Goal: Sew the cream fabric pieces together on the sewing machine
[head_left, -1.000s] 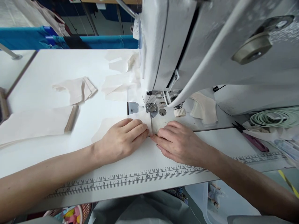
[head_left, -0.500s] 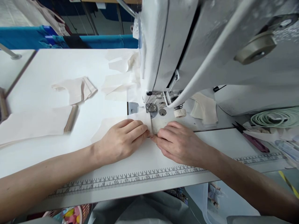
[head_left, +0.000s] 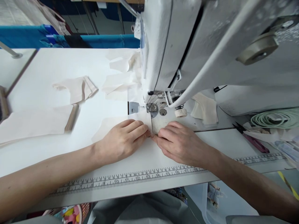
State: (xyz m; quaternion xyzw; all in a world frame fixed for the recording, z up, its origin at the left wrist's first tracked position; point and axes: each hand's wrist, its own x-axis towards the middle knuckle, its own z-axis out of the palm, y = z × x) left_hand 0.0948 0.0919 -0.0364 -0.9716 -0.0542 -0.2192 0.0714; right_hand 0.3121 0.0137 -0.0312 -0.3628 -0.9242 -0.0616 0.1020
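Observation:
A pale fabric piece (head_left: 143,117) lies on the sewing machine bed, its far end at the presser foot (head_left: 152,107). My left hand (head_left: 125,137) rests on this piece, fingers pinched together at its near right corner. Against the same corner, my right hand (head_left: 178,141) is closed, thumb and forefinger pinching the fabric's edge. The fingertips of both hands almost meet. Part of the fabric is hidden under my left hand. The sewing machine (head_left: 161,46) stands just beyond my hands.
Cut fabric pieces (head_left: 76,88) and a larger stack (head_left: 37,121) lie to the left. More pieces (head_left: 206,107) lie right of the needle area. Thread snips (head_left: 254,141) and coiled green cord (head_left: 275,118) sit at the right. A printed ruler (head_left: 137,179) runs along the front edge.

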